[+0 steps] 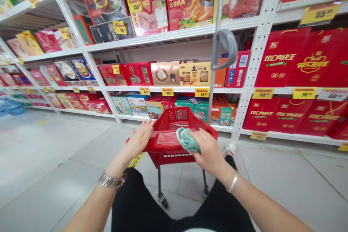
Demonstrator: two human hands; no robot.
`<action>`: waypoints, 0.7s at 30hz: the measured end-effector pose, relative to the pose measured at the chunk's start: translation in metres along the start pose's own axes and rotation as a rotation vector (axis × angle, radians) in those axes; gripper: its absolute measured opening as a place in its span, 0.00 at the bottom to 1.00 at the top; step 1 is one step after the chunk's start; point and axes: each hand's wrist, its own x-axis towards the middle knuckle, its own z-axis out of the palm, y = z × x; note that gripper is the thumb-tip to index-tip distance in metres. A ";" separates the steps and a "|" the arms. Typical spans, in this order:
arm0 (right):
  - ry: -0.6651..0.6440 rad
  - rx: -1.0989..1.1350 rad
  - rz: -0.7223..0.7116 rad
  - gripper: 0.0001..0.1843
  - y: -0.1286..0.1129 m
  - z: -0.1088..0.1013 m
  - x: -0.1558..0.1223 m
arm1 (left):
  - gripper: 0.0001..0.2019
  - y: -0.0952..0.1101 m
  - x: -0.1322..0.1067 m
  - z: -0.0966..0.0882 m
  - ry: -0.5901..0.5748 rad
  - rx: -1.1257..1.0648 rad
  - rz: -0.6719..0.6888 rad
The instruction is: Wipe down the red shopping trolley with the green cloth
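A small red plastic shopping cart stands on the floor between my legs, on dark metal legs with casters. My left hand rests on the left end of its handle area, fingers stretched out over the rim, with no object in it. Bunched in my right hand is a light green cloth with a whitish edge. That cloth touches the right part of the cart's handle panel. Rising from the cart's right side is a grey pole with a grey plastic loop grip.
White metal shelves full of boxed goods and yellow price tags run across the front. Red gift bags fill the right bay. A white shoe is planted beside the cart's right side. Grey tiles cover the floor.
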 end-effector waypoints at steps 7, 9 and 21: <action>-0.066 0.028 -0.226 0.21 -0.055 0.024 0.004 | 0.29 0.044 0.003 0.020 -0.083 0.182 0.152; -0.061 0.021 -0.257 0.20 -0.062 0.025 0.001 | 0.29 0.040 0.008 0.019 -0.079 0.247 0.131; 0.094 -0.016 -0.229 0.28 0.010 -0.003 -0.055 | 0.29 0.020 0.052 0.019 -0.128 0.277 0.089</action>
